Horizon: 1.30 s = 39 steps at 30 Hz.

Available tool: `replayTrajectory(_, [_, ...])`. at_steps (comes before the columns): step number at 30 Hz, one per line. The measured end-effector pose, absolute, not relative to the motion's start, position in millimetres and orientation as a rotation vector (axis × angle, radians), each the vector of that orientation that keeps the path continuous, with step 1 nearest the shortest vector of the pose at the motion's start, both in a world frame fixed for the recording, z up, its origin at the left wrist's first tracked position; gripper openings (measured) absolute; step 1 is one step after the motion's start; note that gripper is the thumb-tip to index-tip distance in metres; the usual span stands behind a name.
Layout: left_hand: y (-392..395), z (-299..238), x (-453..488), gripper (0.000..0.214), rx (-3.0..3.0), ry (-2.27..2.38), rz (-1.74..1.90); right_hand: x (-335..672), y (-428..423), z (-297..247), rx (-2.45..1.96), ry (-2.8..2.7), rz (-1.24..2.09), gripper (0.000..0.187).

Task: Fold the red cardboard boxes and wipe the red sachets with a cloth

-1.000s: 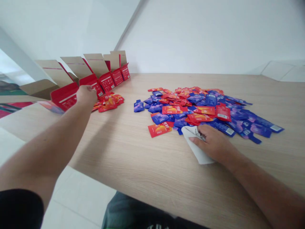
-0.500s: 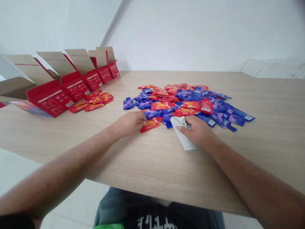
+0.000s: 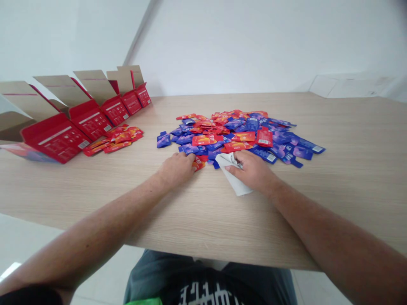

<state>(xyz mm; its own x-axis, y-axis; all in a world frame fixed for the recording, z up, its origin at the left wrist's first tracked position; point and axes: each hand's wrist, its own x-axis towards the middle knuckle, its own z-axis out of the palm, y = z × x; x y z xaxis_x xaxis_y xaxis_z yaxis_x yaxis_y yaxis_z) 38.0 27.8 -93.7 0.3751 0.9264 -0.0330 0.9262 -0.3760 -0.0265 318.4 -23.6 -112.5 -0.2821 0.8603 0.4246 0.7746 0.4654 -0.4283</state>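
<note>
My left hand (image 3: 178, 168) is at the near left edge of a heap of small red and blue sachets (image 3: 208, 140). Its fingers are closed on the left end of a red sachet (image 3: 200, 163) lying flat on the table, and they cover much of it. A crumpled white cloth or tissue (image 3: 234, 176) is gripped in my right hand (image 3: 254, 168), between thumb and fingers. It hangs down to the tabletop just in front of the heap. Blue sachets (image 3: 299, 148) spread out at the heap's right side.
Several red cartons (image 3: 59, 137) with raised flaps stand in a row at the left. Beside them lies a smaller pile of red sachets (image 3: 122, 137). The wooden table (image 3: 203, 220) reaches back to a white wall (image 3: 254, 46).
My left hand has come down over the red sachet, covering more of it. My right hand keeps the white cloth. The whole view has shifted slightly.
</note>
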Motion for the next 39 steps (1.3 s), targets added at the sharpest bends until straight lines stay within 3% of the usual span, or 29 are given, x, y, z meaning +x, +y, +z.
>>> replayTrajectory(5, [44.2,-85.7,31.6,0.067,-2.709,-1.939,0.077,318.4,-23.0,-113.8,-1.349,-2.116,0.181,0.025])
replayTrajectory(12, [42.7,-80.8,9.3,0.034,-2.858,-2.162,-0.061,316.8,-23.3,-115.3,-1.327,-2.157,0.206,0.025])
replayTrajectory(17, [32.0,-79.7,7.1,0.027,-2.937,-2.207,-0.362,314.9,-27.3,-110.5,-1.316,-2.191,0.236,0.025])
replayTrajectory(23, [28.6,-87.4,39.9,0.034,-3.253,-2.156,-1.185,310.0,-41.4,-101.4,-1.265,-2.302,0.231,0.021])
replayTrajectory(31, [21.5,-124.5,64.5,0.045,-3.417,-2.108,-1.453,309.0,-48.3,-95.9,-1.332,-2.372,0.192,0.014])
replayTrajectory(39, [9.4,-126.3,59.4,0.041,-3.5,-2.02,-1.611,304.9,-56.9,-91.5,-1.384,-2.417,0.186,0.012])
